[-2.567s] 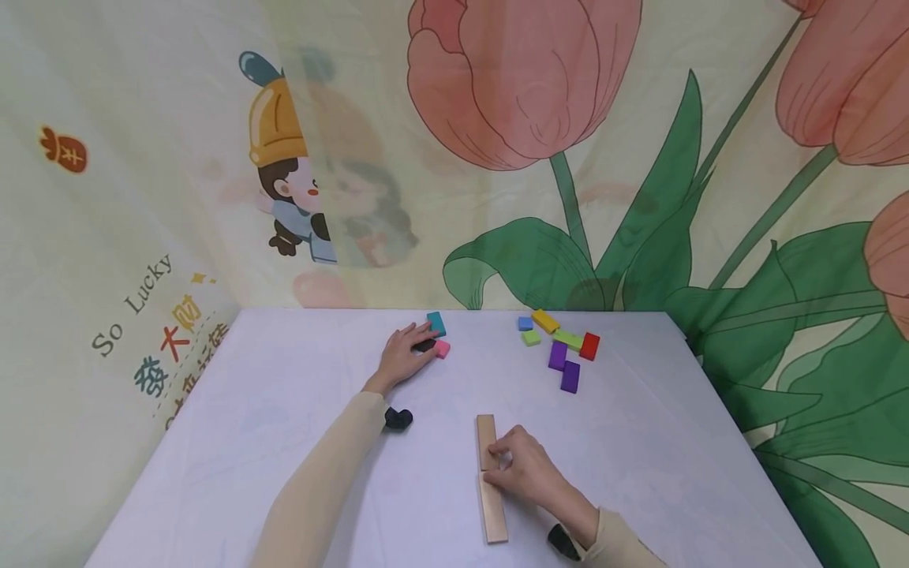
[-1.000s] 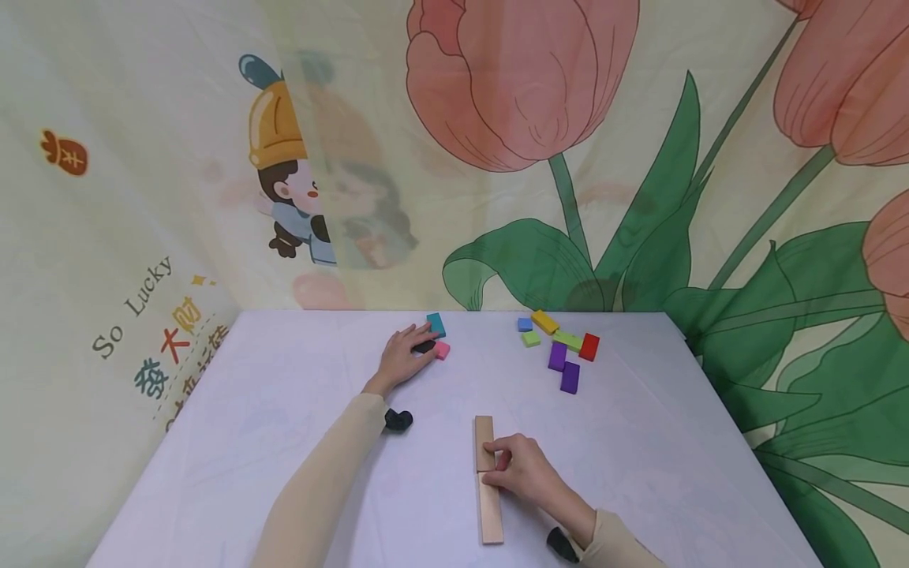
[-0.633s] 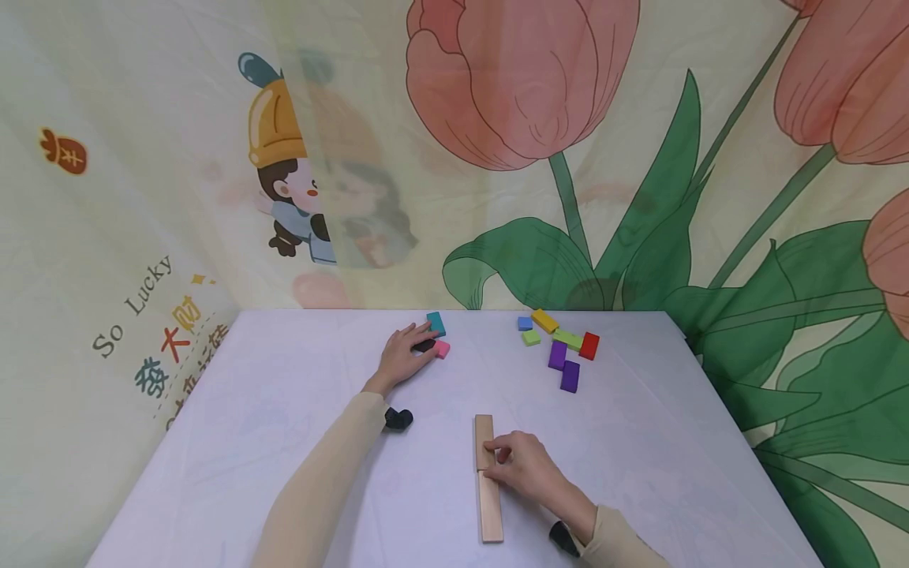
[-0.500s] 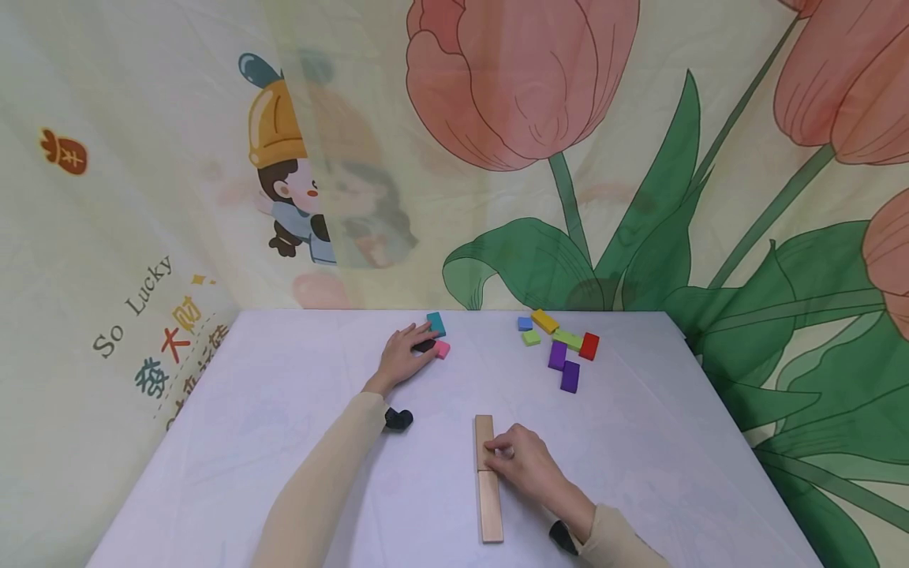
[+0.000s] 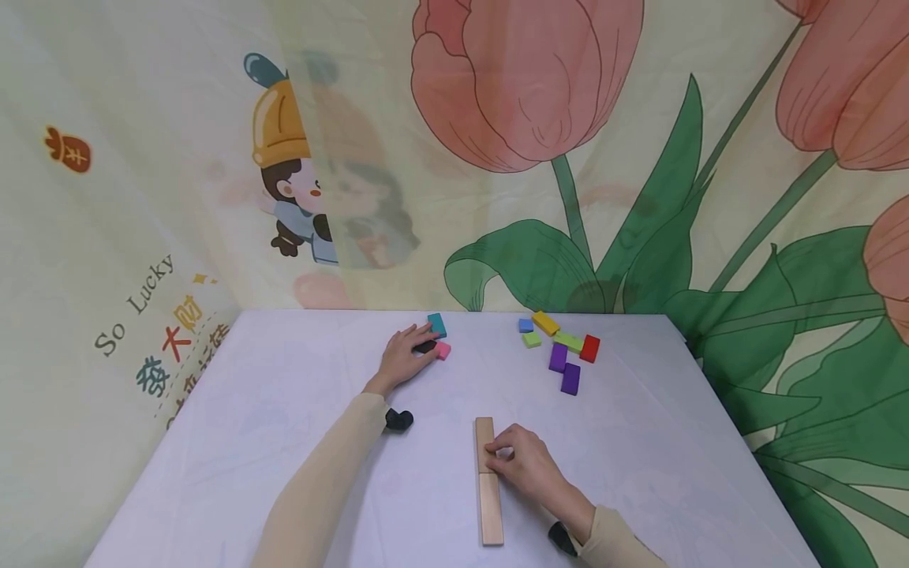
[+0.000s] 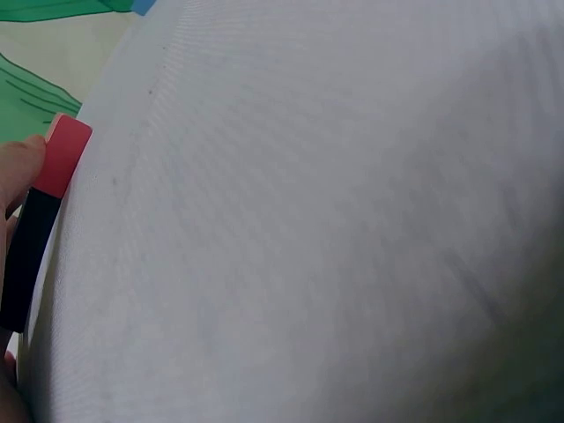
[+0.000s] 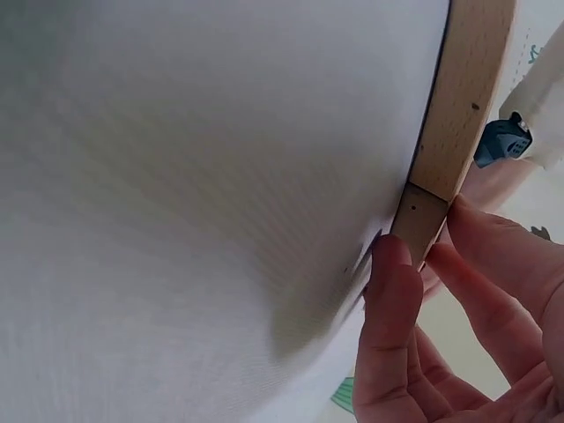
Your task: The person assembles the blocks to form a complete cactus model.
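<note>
Two pale wooden blocks lie end to end in the head view, a near wooden block (image 5: 491, 513) and a far wooden block (image 5: 484, 432). My right hand (image 5: 529, 465) pinches the far one just beyond the joint; the right wrist view shows fingertips (image 7: 394, 256) at opposite sides of it. Farther off, my left hand (image 5: 403, 359) rests with fingers extended over a black block (image 5: 426, 346). Its fingertips reach a teal block (image 5: 436, 325) and a pink block (image 5: 443, 350). In the left wrist view, the pink block (image 6: 64, 157) sits end-on against the black block (image 6: 31, 256).
Toward the back right lie several coloured blocks: blue (image 5: 525, 324), yellow (image 5: 545, 323), green (image 5: 568, 341), red (image 5: 589, 349) and purple (image 5: 570, 379). A printed cloth (image 5: 369, 158) hangs behind the white table (image 5: 284, 379). Black wrist devices (image 5: 400, 421) sit at both cuffs.
The near wooden block has swung slightly left, into line with the far one. My right fingertips have shifted from the joint onto the far block. The left hand has stayed put.
</note>
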`<state>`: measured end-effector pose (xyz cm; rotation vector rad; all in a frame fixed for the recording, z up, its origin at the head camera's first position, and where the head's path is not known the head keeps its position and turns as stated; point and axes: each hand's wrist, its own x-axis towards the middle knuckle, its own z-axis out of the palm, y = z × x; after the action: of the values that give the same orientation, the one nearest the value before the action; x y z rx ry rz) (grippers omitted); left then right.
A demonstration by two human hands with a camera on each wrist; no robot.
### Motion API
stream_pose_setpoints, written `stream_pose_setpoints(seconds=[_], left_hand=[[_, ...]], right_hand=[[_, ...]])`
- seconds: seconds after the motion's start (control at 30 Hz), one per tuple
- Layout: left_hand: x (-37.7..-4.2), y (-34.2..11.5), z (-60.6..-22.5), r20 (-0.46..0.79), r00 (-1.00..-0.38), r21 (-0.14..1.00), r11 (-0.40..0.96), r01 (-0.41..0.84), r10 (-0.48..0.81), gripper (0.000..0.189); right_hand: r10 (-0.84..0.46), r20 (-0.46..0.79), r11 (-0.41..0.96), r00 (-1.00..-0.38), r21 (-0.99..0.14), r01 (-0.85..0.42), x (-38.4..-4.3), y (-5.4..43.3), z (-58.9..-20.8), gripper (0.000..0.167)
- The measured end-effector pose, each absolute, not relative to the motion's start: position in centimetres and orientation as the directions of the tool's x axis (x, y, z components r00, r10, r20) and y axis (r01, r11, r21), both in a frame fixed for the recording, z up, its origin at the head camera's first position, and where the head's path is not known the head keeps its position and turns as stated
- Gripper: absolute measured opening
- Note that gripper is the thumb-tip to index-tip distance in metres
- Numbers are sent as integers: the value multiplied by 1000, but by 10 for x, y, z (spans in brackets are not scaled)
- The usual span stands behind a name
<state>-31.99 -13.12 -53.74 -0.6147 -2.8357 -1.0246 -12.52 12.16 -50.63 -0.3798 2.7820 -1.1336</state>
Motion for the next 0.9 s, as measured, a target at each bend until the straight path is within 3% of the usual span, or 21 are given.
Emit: stream_pose_setpoints(seconds=[0.37, 0.5, 0.73, 0.9], left_hand=[[-320, -131, -540, 194, -917, 593, 703, 393, 348, 47], [-321, -131, -540, 181, -918, 592, 707, 388, 353, 47], [-319, -130, -536, 189, -918, 590, 707, 390, 349, 47], [-319, -130, -534, 181, -921, 599, 703, 382, 346, 47]], right_hand=[[-258, -7, 697, -966, -694, -182, -123, 122, -504, 15], [-169, 5, 700, -986, -703, -123, -133, 131, -492, 24], [10, 134, 760, -991, -645, -80, -215, 176, -475, 34], [125, 79, 793, -989, -607, 52, -268, 195, -478, 40]])
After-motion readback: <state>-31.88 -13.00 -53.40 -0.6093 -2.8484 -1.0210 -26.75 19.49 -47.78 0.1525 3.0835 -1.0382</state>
